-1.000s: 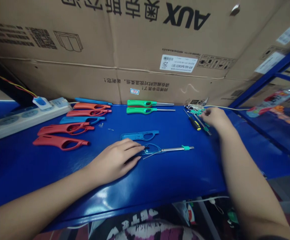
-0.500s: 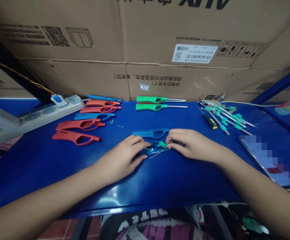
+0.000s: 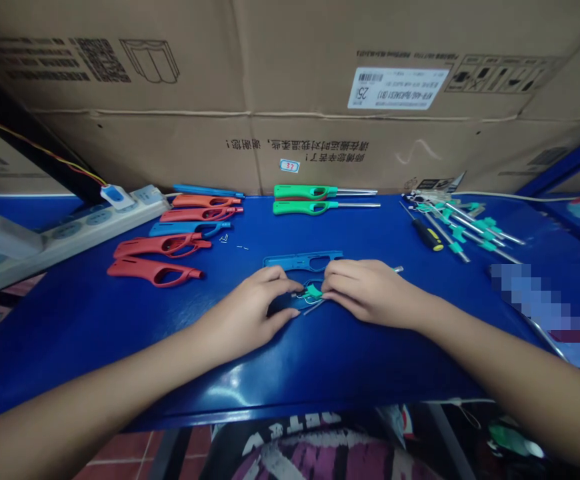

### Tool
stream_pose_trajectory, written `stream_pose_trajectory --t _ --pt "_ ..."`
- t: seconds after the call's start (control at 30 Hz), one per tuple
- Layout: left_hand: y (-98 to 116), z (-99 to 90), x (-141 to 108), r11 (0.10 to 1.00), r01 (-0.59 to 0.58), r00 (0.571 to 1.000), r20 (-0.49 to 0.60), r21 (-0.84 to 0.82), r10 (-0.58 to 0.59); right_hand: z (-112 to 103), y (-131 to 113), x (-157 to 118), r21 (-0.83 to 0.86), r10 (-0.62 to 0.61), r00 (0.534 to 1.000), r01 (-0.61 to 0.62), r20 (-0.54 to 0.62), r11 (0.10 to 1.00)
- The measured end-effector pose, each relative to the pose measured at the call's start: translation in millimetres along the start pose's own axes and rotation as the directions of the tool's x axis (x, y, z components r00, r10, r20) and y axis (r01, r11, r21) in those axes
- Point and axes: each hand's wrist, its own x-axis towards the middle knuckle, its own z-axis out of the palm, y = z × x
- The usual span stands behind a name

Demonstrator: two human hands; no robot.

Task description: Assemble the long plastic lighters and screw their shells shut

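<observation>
A blue lighter shell half (image 3: 307,285) lies in front of me, partly hidden by my fingers. Its left end is held by my left hand (image 3: 265,300), with the thumb at the near edge and the other fingertips by a small dark part. My right hand (image 3: 357,292) pinches a lighter's inner assembly over the shell, beside the green trigger piece (image 3: 314,292). The assembly's metal tube (image 3: 399,269) pokes out beyond that hand. Thin white wires run by the trigger. Just behind lies another blue shell half (image 3: 303,261), its hollow side up.
Red, orange and blue lighter shells (image 3: 157,270) lie left, near a power strip (image 3: 95,220). Green lighters (image 3: 305,207) sit at the back. A screwdriver (image 3: 427,235) and several tube assemblies (image 3: 463,227) lie right. Tiny pins (image 3: 224,238) are left of centre. Cardboard (image 3: 170,147) stands behind.
My right hand has moved a little left with the assembly, and the green trigger piece has shifted left towards my left fingers. The tube's end now shows behind my right hand. The view has shifted slightly.
</observation>
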Motion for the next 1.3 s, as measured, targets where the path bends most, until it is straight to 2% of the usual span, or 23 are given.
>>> stream_pose_trajectory --t 0.17,0.3,0.7,0.8,0.97,1.13,1.3 --pt "-3.0 2.8 1.0 0.998 0.029 0.999 -0.032 -0.059 -0.031 2.4 -2.0 -0.5 -0.149 -0.112 0.993 0.106 -0.030 0.983" --pt "-4.0 4.1 1.9 0.995 0.035 0.999 -0.032 -0.098 -0.039 3.4 -2.8 -0.5 -0.177 -0.126 0.992 0.118 -0.033 0.977" --pt "1.7 2.3 0.1 0.996 0.038 0.999 -0.030 -0.080 -0.041 -1.4 -3.7 -1.2 0.036 -0.040 0.999 0.040 0.019 0.999" --pt "0.9 3.5 -0.6 0.995 0.050 0.998 -0.030 -0.090 -0.053 -1.3 -2.7 -1.8 0.177 0.040 0.998 -0.047 0.043 0.983" --pt "-0.8 5.2 -0.5 0.994 0.043 0.999 -0.022 -0.100 -0.045 1.4 -0.2 -1.2 0.437 0.139 0.990 -0.129 0.010 0.890" --pt "0.4 7.5 3.6 0.984 0.072 0.995 -0.062 -0.164 -0.083 1.6 -2.6 0.8 0.507 0.269 0.963 -0.233 0.002 0.830" --pt "2.0 10.3 6.4 0.978 0.091 0.992 -0.072 -0.188 -0.106 -0.8 -8.7 1.2 0.467 0.212 0.976 -0.210 0.048 0.859"
